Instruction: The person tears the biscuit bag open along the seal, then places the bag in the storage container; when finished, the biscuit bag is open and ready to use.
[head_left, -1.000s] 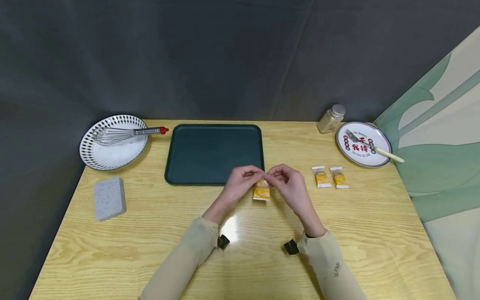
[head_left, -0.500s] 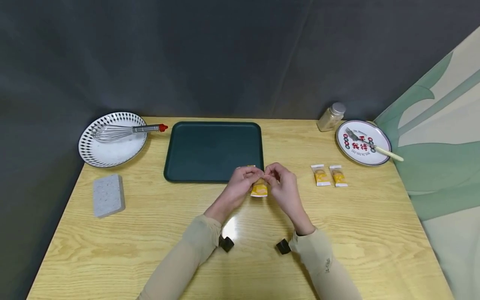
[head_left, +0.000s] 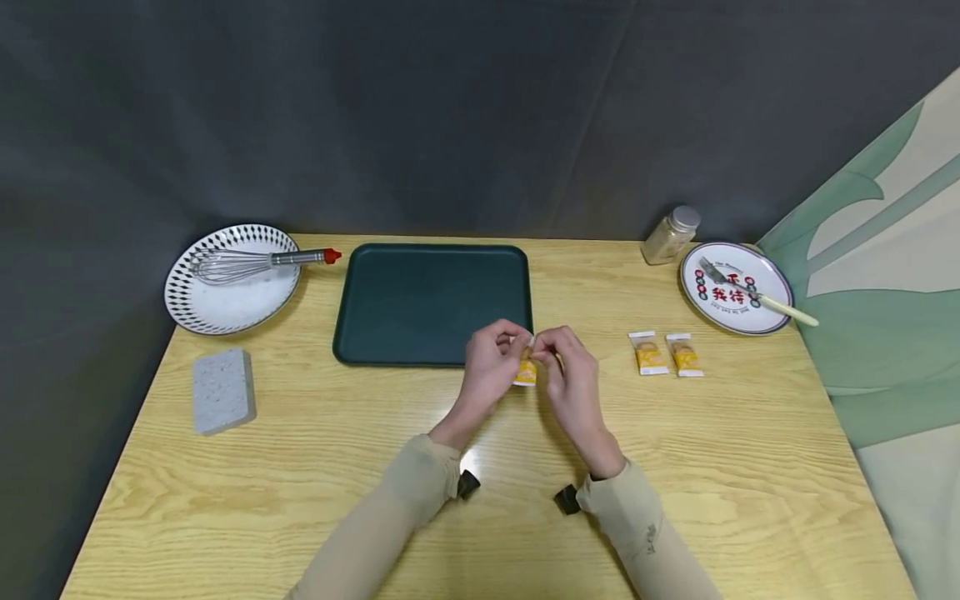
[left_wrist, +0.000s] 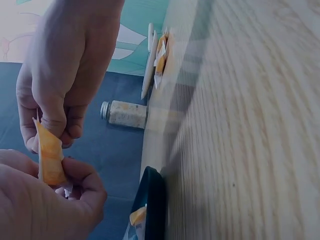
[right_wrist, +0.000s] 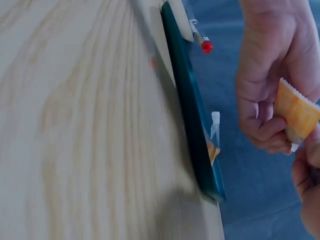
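Observation:
A small yellow snack packet point(head_left: 526, 373) is held up between both hands, just off the near right corner of the dark green tray point(head_left: 435, 304). The left hand point(head_left: 491, 362) grips its body with thumb and curled fingers, covering much of it. At the packet's upper end, the right hand point(head_left: 572, 367) pinches with thumb and forefinger. The left wrist view shows the orange-yellow wrapper point(left_wrist: 51, 155) tilted between the two hands. In the right wrist view, its jagged edge point(right_wrist: 299, 95) stands out beside the left fingers. Another packet point(right_wrist: 214, 145) lies in the tray, hidden in the head view.
Two more packets point(head_left: 649, 354) lie on the table right of the hands. Behind them stand a lidded jar point(head_left: 670, 236) and a plate point(head_left: 735, 317) bearing a fork point(head_left: 776, 307). At left are a patterned plate point(head_left: 232, 312) with a whisk point(head_left: 288, 258) and a grey sponge block point(head_left: 222, 392).
The left hand has turned more upright around the packet and drawn slightly right. The packet has risen a little toward the tray, and less of it shows. The right hand keeps pinching its upper end.

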